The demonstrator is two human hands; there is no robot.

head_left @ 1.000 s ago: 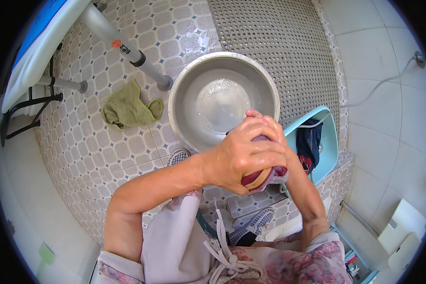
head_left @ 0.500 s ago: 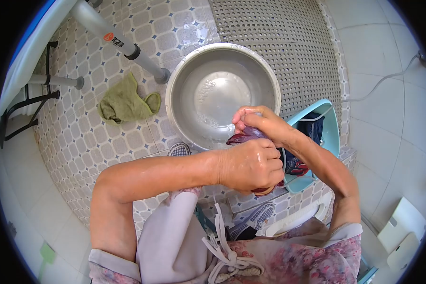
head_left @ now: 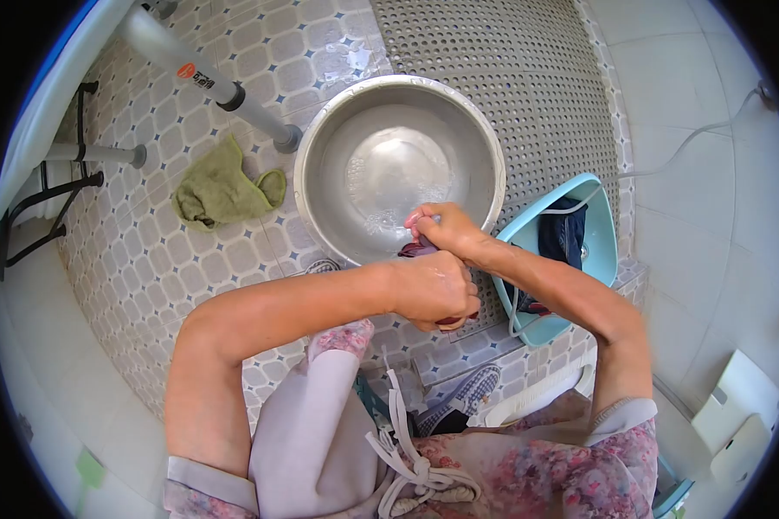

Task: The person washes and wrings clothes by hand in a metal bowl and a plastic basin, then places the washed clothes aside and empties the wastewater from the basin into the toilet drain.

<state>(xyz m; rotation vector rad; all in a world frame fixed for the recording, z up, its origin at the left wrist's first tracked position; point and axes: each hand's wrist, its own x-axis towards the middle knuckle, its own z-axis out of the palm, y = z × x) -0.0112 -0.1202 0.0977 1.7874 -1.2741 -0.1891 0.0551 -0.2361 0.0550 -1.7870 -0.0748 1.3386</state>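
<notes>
A wet dark red and purple cloth (head_left: 417, 249) is bunched between my two hands at the near edge of a metal basin (head_left: 322, 173). My left hand (head_left: 433, 290) is closed in a fist around it, with some dark red fabric showing below the fingers. Just beyond, my right hand (head_left: 448, 229) grips the other part of the cloth over the basin's rim. Shallow clear water with bubbles lies in the basin. Most of the cloth is hidden by my fingers, so its kind cannot be made out.
Right of the basin stands a light blue tub (head_left: 608, 229) holding dark clothes (head_left: 563, 235) and a pale hose (head_left: 692, 131). A green rag (head_left: 221, 186) lies on the tiled floor to the left, near a grey metal leg (head_left: 260, 117). A perforated mat (head_left: 528, 95) lies behind.
Both hands have moved left with the cloth, away from the blue tub and closer to the basin. More of the tub now shows. The whole view has shifted slightly.
</notes>
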